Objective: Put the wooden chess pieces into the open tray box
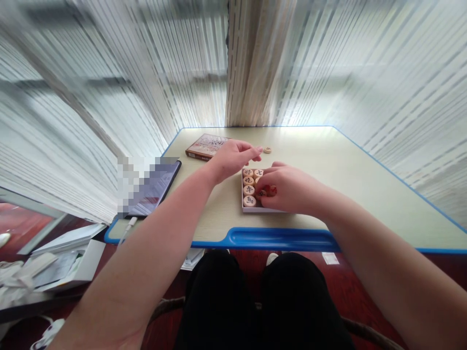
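Observation:
A shallow white box (242, 192) near the table's front edge holds round wooden Chinese chess pieces, with a column of black-marked ones (249, 190) along its left side. My right hand (288, 187) reaches into the box from the right and covers much of it. Its fingers are closed around a chess piece (262, 193), partly hidden by the fingertips. Above the box's far left corner is my left hand (237, 158), fingers stretched to the right, with nothing visible in them. Just beyond its fingertips a single chess piece (267, 150) lies on the table.
A brown patterned box lid (206, 144) lies behind my left hand. On the left, a tablet (156, 187) with a white cable (130, 224) rests at the table's edge. The pale table (365, 194) has a blue rim and front groove (284, 238). Striped curtains hang behind.

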`<state>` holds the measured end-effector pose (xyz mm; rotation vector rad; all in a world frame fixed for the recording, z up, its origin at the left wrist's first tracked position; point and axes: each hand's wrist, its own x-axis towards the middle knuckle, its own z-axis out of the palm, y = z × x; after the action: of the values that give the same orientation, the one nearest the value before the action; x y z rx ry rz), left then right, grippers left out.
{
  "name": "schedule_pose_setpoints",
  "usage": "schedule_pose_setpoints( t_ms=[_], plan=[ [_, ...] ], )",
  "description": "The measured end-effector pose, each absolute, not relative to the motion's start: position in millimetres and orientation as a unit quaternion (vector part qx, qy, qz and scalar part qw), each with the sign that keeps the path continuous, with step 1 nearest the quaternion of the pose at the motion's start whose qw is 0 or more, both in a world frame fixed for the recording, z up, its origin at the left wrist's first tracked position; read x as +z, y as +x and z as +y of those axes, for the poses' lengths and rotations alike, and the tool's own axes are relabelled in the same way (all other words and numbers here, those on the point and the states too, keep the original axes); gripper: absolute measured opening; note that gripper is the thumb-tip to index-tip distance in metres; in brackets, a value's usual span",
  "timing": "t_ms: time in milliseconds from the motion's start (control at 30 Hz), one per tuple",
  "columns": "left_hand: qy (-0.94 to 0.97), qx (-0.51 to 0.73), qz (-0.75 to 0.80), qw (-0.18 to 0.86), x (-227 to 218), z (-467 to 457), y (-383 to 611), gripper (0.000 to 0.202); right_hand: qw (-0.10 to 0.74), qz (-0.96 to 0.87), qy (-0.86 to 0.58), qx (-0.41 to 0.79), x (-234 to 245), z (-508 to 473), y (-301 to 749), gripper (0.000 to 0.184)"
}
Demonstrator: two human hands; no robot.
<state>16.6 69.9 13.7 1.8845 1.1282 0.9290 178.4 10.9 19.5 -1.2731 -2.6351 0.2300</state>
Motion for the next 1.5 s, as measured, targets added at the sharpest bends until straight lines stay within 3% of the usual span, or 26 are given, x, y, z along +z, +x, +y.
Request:
schedule_pose_setpoints(
  t_ms=[767,1033,1167,1267,1500],
  plan=[
    [0.729,0.356,0.459,0.362,-1,83,11,0.041,0.105,-0.898,-0.425,0.05,19,11,179,0.011],
    [0.679,0.352,0.49,0.419,-19,97,-1,0.042,0.215,-0.842,-0.49,0.07,35,12,201,0.023],
    [0.653,0.37,0.502,0.43,-24,100,1,0.039,0.211,-0.792,-0.569,0.075,27,13,232,0.032],
    [0.646,0.386,0.512,0.415,-29,101,5,0.038,0.254,-0.749,-0.612,-0.01,4,5,252,0.038],
    [0.628,0.39,0.544,0.398,-34,105,8,0.038,0.162,-0.823,-0.545,-0.017,-34,-12,261,0.044]
  ],
)
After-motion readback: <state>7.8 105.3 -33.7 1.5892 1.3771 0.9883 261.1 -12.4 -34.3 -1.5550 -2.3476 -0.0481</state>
